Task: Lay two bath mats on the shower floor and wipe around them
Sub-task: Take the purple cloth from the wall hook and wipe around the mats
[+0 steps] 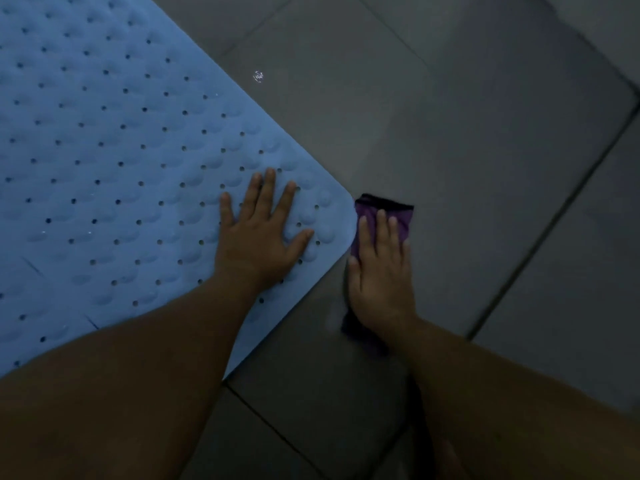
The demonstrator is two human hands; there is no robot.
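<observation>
A light blue bath mat (114,161) with bumps and small holes lies flat on the dark grey tiled floor, filling the left of the view. My left hand (263,230) rests flat on the mat near its rounded corner, fingers spread. Just right of that corner, my right hand (379,275) presses flat on a purple cloth (398,213) that lies on the floor tile. The cloth shows beyond my fingertips and behind my wrist. Only one mat is in view.
Dark grey floor tiles (450,133) with dark grout lines stretch to the right and front. A small wet glint (258,76) sits on a tile beyond the mat's edge. A raised edge or wall base runs along the far right.
</observation>
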